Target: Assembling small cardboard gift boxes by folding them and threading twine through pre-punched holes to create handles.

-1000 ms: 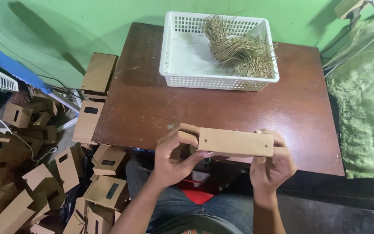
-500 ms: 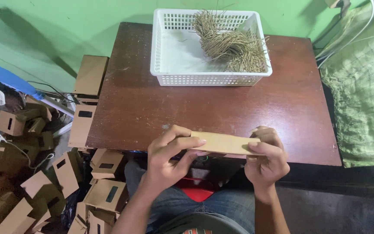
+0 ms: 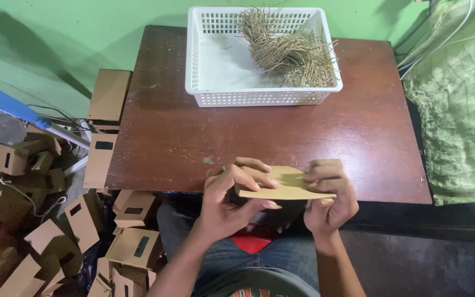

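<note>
While both hands (image 3: 237, 195) (image 3: 328, 192) clamp a cardboard piece (image 3: 287, 184), a white basket (image 3: 193, 66) (holding straw (image 3: 287, 47)) sits beyond.

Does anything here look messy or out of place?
Yes: brown cardboard boxes lie tumbled in a heap on the floor left of the dark wooden table, and straw-like fibres poke over the white plastic basket's rim.

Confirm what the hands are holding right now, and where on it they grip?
Both hold one flat brown cardboard piece above the table's near edge: left hand pinches its left end, right hand its right end.
</note>
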